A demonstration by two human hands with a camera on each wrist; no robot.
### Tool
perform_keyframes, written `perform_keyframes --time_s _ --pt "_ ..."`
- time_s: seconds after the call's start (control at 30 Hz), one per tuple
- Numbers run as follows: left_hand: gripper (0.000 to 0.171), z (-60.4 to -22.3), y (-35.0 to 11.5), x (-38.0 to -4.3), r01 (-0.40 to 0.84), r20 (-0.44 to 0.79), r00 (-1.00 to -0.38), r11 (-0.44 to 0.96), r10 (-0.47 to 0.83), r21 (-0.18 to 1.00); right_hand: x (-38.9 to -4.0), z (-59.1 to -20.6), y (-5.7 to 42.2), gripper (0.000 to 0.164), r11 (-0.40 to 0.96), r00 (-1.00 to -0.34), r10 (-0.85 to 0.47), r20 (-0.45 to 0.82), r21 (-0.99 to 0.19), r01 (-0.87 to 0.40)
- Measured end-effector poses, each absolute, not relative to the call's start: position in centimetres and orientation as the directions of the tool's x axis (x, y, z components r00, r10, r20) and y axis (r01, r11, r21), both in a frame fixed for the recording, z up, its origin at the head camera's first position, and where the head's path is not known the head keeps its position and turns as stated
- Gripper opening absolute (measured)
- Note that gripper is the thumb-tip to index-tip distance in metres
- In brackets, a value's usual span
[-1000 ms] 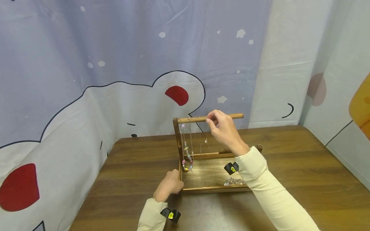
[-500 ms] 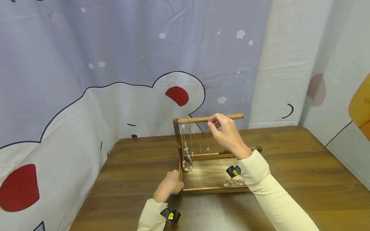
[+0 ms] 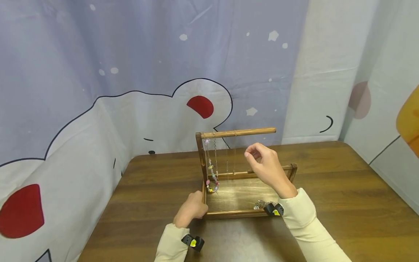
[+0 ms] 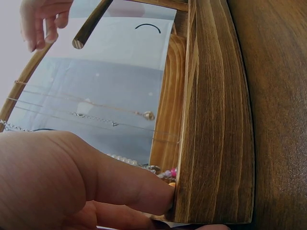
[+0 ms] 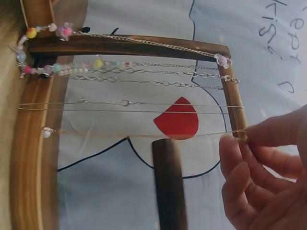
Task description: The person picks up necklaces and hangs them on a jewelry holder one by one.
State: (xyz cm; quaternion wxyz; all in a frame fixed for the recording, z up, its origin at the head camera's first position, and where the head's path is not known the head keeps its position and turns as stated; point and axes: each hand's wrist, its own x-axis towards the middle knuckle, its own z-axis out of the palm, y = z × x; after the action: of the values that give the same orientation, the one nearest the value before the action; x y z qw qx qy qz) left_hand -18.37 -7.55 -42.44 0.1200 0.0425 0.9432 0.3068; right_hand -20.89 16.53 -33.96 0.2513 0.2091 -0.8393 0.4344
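Observation:
A wooden jewelry stand (image 3: 253,131) has a tray base and a high bar on a left post. My left hand (image 3: 191,207) grips the tray's front left corner, with the thumb (image 4: 144,191) against the wall in the left wrist view. Right of the hanging chains, below the bar, is my right hand (image 3: 266,165), fingers loosely curled and holding nothing. Nearest to it hangs a thin gold necklace (image 5: 192,134) with a small pendant (image 4: 149,115). A thin silver necklace (image 5: 168,104) hangs beside it. Further left hang silver chains (image 5: 158,82) and a colorful beaded necklace (image 3: 212,176).
A heap of silver chains (image 3: 262,204) lies in the tray's front right, partly behind the right wrist strap (image 3: 274,210). A lower bar (image 5: 169,187) extends from the short right post (image 3: 292,173). A printed curtain (image 3: 147,54) stands behind the brown table (image 3: 147,182).
My right hand has let go of the gold necklace at the bar and moved down and right. The necklace, whose pendant was swinging, now hangs straight. My left hand stays at the corner.

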Motion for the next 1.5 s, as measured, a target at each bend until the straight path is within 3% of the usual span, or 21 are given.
perform_keyframes --time_s 0.3,0.57,0.77,1.1,1.27,1.5 --pt "0.014 -42.5 -7.4 -18.5 0.005 -0.220 -0.961 0.809 0.166 0.588 -18.8 -38.0 18.6 0.003 0.500 -0.722 -0.365 0.587 -0.530 -0.684" --pt "0.013 -42.4 -7.5 -18.6 0.007 -0.212 -0.963 0.804 0.165 0.595 -18.5 -40.9 20.0 0.006 0.564 -0.817 -0.479 0.321 -0.600 -0.567" --pt "0.017 -42.5 -7.6 -18.6 0.006 -0.220 -0.961 0.804 0.170 0.595 -19.1 -42.6 21.0 0.001 0.649 -0.858 -0.479 0.182 -0.584 -0.487" --pt "0.018 -42.5 -7.6 -18.6 0.007 -0.209 -0.965 0.809 0.161 0.588 -19.6 -44.3 22.1 0.009 0.795 -0.910 -0.404 0.095 -0.456 -0.401" --pt "0.015 -42.4 -7.6 -18.5 0.022 -0.195 -0.967 0.816 0.164 0.577 -19.7 -44.7 22.1 0.013 0.810 -0.928 -0.370 0.030 -0.480 -0.338" --pt "0.015 -42.2 -7.7 -18.5 0.015 -0.203 -0.966 0.821 0.159 0.571 -19.9 -45.0 22.4 0.014 0.771 -0.897 -0.440 0.029 -0.500 -0.395"
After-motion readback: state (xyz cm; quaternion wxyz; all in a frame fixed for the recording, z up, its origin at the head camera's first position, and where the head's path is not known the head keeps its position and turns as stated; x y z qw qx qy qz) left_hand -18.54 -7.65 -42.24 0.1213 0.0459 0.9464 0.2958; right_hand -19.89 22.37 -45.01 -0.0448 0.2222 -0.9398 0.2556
